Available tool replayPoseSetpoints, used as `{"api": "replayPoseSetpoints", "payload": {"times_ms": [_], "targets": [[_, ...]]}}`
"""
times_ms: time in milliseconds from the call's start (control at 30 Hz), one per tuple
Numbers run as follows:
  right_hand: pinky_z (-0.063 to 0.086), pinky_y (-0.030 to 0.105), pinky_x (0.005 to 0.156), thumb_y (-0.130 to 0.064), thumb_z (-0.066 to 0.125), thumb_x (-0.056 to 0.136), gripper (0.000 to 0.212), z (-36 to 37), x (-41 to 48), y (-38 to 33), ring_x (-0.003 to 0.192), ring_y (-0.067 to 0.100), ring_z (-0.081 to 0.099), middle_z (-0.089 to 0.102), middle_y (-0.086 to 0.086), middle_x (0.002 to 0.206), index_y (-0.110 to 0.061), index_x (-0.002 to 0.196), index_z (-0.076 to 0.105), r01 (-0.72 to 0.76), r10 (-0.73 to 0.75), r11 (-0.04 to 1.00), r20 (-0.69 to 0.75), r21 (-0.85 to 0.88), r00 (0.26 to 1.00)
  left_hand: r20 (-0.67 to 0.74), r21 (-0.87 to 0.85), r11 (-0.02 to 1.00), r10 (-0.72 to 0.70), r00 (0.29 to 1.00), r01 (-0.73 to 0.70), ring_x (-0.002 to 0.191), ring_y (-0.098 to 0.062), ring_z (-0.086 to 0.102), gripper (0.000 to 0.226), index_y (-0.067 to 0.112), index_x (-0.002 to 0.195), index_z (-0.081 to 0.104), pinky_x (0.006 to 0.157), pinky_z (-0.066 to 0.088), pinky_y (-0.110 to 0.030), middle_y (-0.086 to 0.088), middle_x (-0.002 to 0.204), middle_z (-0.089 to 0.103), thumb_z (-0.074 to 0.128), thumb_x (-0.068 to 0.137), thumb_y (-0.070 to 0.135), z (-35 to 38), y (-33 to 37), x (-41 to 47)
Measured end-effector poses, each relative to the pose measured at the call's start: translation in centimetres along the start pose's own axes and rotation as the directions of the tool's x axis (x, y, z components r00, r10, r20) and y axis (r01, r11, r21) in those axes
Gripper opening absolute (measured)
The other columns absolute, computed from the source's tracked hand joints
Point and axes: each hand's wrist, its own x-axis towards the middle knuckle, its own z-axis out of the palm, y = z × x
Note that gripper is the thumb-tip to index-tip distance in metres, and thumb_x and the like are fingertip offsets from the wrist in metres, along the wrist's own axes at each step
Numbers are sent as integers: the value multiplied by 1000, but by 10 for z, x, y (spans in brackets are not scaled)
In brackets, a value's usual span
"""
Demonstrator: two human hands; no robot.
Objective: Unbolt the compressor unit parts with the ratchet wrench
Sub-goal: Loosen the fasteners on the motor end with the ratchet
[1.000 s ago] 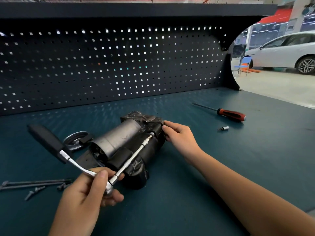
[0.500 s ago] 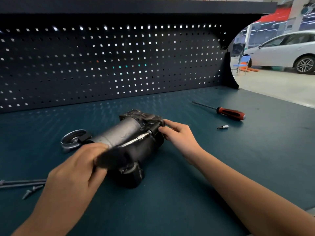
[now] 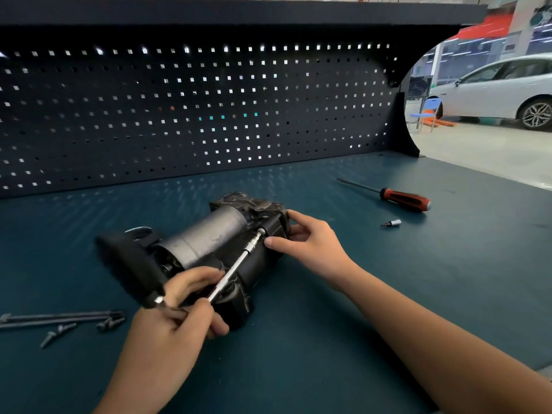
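Observation:
The compressor unit (image 3: 206, 240), a grey metal cylinder in a black housing, lies on its side in the middle of the bench. A ratchet wrench (image 3: 134, 267) with a black handle and a long chrome extension (image 3: 236, 270) reaches to a bolt at the unit's far end. My left hand (image 3: 176, 318) grips the wrench at its head, where the extension joins. The handle points up and left, blurred. My right hand (image 3: 307, 243) holds the far end of the unit, thumb and fingers curled round the black housing beside the socket.
Long removed bolts (image 3: 59, 319) and short screws (image 3: 56, 334) lie at the left near the bench front. A red-handled screwdriver (image 3: 400, 197) and a small socket bit (image 3: 392, 223) lie at the right. A metal ring (image 3: 140, 233) sits behind the unit. Pegboard (image 3: 191, 115) backs the bench.
My left hand swung the ratchet handle over the unit and back to the left. The right hand stayed on the unit's far end.

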Motion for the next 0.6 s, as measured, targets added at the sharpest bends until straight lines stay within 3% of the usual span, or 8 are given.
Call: {"api": "replayPoseSetpoints", "payload": {"times_ms": [100, 200, 300, 367, 400, 500, 533, 600], "targets": [[52, 29, 87, -21, 76, 74, 34, 0, 1, 1, 86, 13, 69, 73, -3, 89, -23, 106, 66, -14, 14, 1000, -9, -5, 1000, 15, -23, 999, -35, 999, 35, 47, -14, 57, 35, 25, 80, 70, 50, 46, -18, -12, 53, 64, 52, 80, -6, -6, -4, 8], [52, 33, 89, -22, 76, 74, 34, 1, 2, 2, 87, 16, 69, 73, -1, 90, -24, 106, 67, -23, 23, 1000, -12, 1, 1000, 65, 56, 998, 14, 998, -17, 52, -17, 56, 32, 36, 78, 70, 56, 46, -25, 0, 68, 71, 48, 69, 15, -13, -6, 12], [52, 32, 88, -21, 75, 73, 29, 1, 3, 2, 86, 17, 69, 73, 0, 88, -29, 100, 68, -23, 23, 1000, -21, 4, 1000, 125, 215, 940, 244, 962, -266, 62, 2, 60, 25, 34, 70, 67, 65, 45, -9, 21, 95, 68, 46, 69, 20, -20, -4, 16], [52, 30, 86, -21, 74, 74, 26, 2, 3, 2, 86, 16, 69, 73, -1, 86, -35, 94, 67, -17, 17, 1000, -33, 2, 999, 269, 398, 764, 432, 861, -508, 77, 6, 61, 27, 30, 83, 62, 70, 43, -8, 19, 100, 61, 38, 80, 19, -24, 0, 17], [52, 28, 85, -21, 73, 75, 25, 3, 3, 2, 85, 14, 68, 73, -3, 85, -38, 91, 67, -14, 14, 1000, -40, -1, 999, 343, 468, 648, 492, 800, -600, 81, -3, 65, 31, 25, 90, 58, 68, 43, -12, 13, 99, 56, 28, 87, 16, -25, 1, 17], [50, 20, 79, -22, 72, 76, 31, 3, 2, -1, 79, 7, 67, 72, -12, 77, -52, 77, 65, -10, 9, 1000, -50, -17, 999, 454, 594, 388, 562, 692, -705, 67, -21, 68, 28, 16, 98, 50, 66, 44, -25, 4, 101, 50, 25, 88, 7, -22, 0, 16], [50, 19, 77, -23, 72, 76, 33, 3, 2, -2, 78, 7, 66, 72, -13, 76, -55, 75, 64, -9, 7, 1000, -56, -21, 998, 445, 609, 399, 543, 712, -686, 62, -18, 65, 26, 16, 99, 49, 63, 44, -25, 3, 105, 50, 30, 83, 8, -20, 1, 14], [51, 25, 79, -23, 72, 76, 28, 4, 2, -1, 81, 16, 67, 73, -6, 80, -50, 78, 65, -1, 0, 1000, -67, -15, 998, 364, 570, 578, 459, 811, -583, 59, -8, 57, 26, 24, 99, 49, 51, 40, -20, 9, 102, 48, 33, 80, 16, -16, 3, 10]]}}
